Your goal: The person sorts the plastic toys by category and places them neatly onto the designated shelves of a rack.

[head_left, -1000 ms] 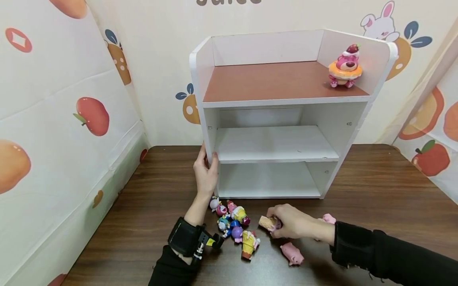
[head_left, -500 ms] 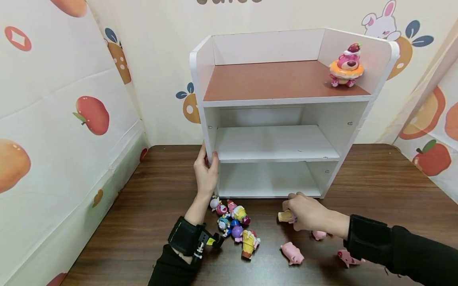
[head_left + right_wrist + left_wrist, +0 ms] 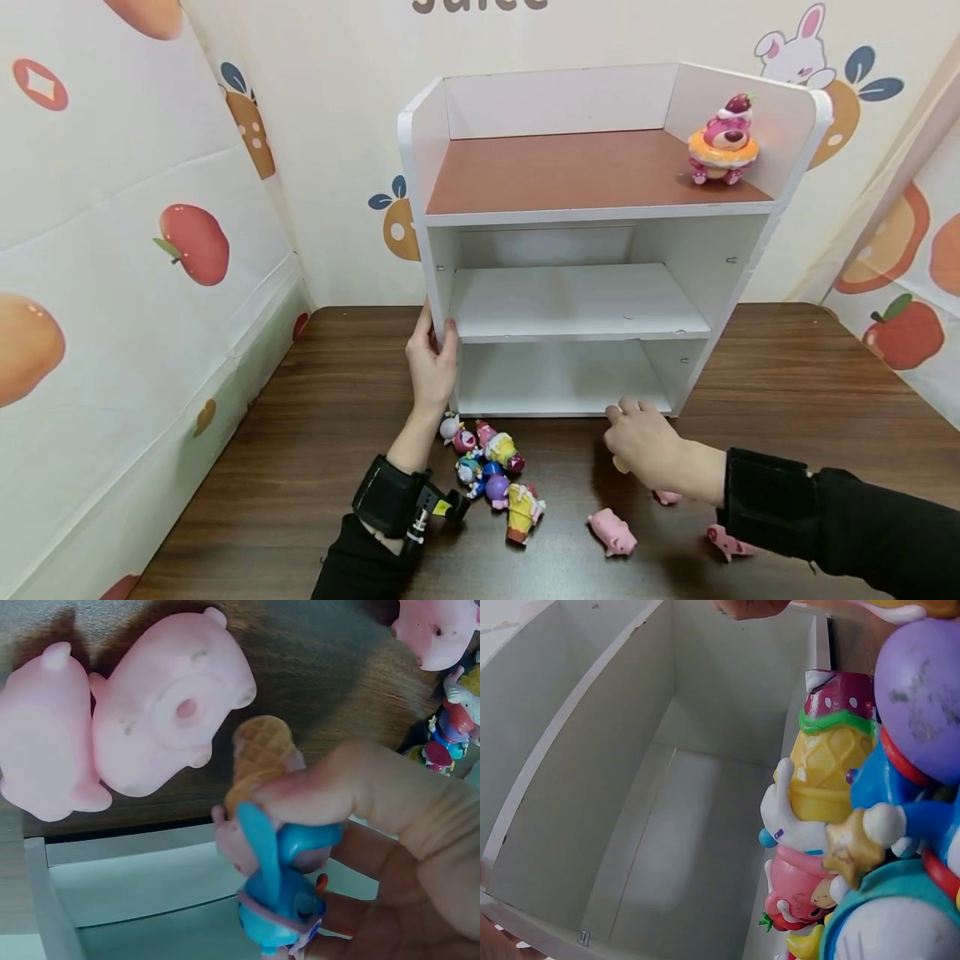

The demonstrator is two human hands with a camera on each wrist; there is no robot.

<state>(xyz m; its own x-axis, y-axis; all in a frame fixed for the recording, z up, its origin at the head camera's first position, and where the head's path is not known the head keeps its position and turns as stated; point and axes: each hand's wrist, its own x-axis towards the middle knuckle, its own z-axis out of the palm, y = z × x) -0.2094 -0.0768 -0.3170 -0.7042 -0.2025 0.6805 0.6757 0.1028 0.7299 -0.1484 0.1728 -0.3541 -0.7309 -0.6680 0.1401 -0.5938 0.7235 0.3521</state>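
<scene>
In the head view my left hand (image 3: 432, 367) grips the left side panel of a white shelf unit (image 3: 585, 337), thumb at the front edge. My right hand (image 3: 647, 446) is raised above the table before the unit's lower right corner. In the right wrist view it pinches an ice-cream-cone figurine (image 3: 274, 900), with a blue-capped pinkish body and a tan waffle cone (image 3: 262, 746). That figurine is almost wholly hidden by the hand in the head view. Several colourful figurines (image 3: 491, 467) lie between my hands, including a yellow cone figurine (image 3: 522, 512).
Pink pig figures lie near the right arm: one pig (image 3: 612, 532) in the open, a spotted pig (image 3: 729, 543) by the sleeve. A pink bear figure (image 3: 724, 140) with an orange ring stands on the brown top shelf (image 3: 555, 171). Dark wooden table (image 3: 330, 433) underneath.
My right hand has moved right and towards the shelf with the cone figurine, leaving the cluster's side; the figurine has turned mostly out of the head view. My left hand stays on the panel.
</scene>
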